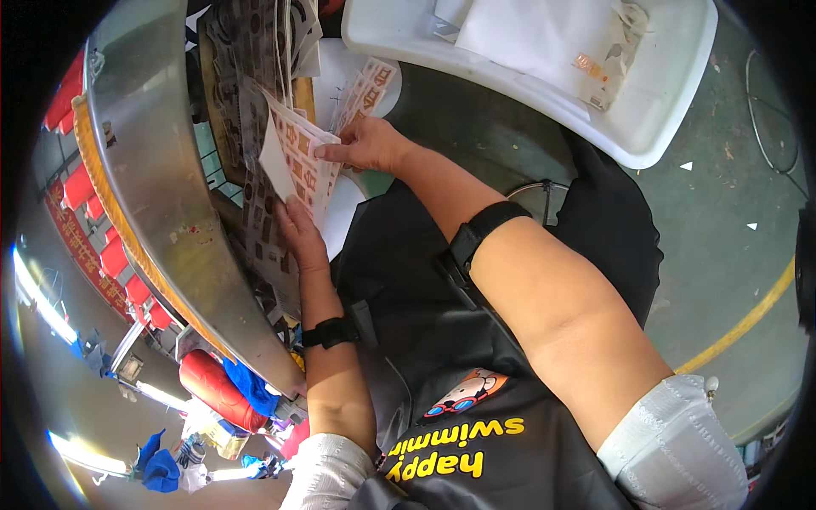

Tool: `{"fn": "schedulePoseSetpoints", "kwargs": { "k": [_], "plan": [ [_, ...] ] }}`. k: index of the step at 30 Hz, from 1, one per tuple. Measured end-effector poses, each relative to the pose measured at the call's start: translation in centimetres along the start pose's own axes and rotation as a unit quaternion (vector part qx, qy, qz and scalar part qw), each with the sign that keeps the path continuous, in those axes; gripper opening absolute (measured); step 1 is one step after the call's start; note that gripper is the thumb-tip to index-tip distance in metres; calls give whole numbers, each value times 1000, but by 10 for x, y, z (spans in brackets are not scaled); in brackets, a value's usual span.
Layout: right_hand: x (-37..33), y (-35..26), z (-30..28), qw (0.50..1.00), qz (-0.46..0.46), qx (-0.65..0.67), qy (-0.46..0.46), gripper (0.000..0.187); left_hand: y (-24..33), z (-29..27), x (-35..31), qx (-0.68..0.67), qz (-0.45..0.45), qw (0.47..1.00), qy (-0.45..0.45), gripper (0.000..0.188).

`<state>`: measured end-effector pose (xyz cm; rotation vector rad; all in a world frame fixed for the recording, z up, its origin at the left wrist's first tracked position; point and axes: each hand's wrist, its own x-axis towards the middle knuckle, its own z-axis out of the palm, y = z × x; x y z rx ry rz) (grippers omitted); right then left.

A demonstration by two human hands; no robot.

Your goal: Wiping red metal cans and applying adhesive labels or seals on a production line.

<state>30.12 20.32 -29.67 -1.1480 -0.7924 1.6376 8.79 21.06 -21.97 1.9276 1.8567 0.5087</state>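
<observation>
A small sheaf of white sheets printed with orange-brown shapes [304,166] is held upright between my hands, in front of other patterned sheets. My right hand [367,145] pinches its right edge, thumb on the near face. Lower down, my left hand [301,232] grips the bottom corner, with part of its fingers hidden behind the paper. Darker, shaded printed sheets [260,204] hang or stand just to the left. Beyond my right hand, another printed strip [369,89] lies on a round white surface [340,212].
A curved metal panel [161,153] rises along the left. At the far right, a white plastic tub [650,153] holds paper and scraps. A black apron [476,425] covers my lap. The green floor [722,229] carries paper bits and a yellow line. A red cylinder [217,391] sits lower left.
</observation>
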Motion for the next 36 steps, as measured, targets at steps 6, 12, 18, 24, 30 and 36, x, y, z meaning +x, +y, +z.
{"fn": "schedulePoseSetpoints", "kwargs": {
  "k": [6,12,18,24,30,36],
  "plan": [
    [12,13,2,990,-45,-108,76,39,31,-2,3,45,-48,980,186,52],
    [6,-4,9,996,-1,-83,16,25,40,-28,7,-99,-105,936,322,50],
    [6,8,6,988,37,150,12,24,31,-12,2,48,-58,985,152,40],
    [1,9,3,979,45,196,-32,27,34,23,-6,215,140,966,10,41],
    [6,18,5,979,30,202,-16,29,31,23,3,314,234,920,10,57],
    [3,15,5,973,65,217,-48,25,33,13,7,224,98,966,-81,61]
  ]
}}
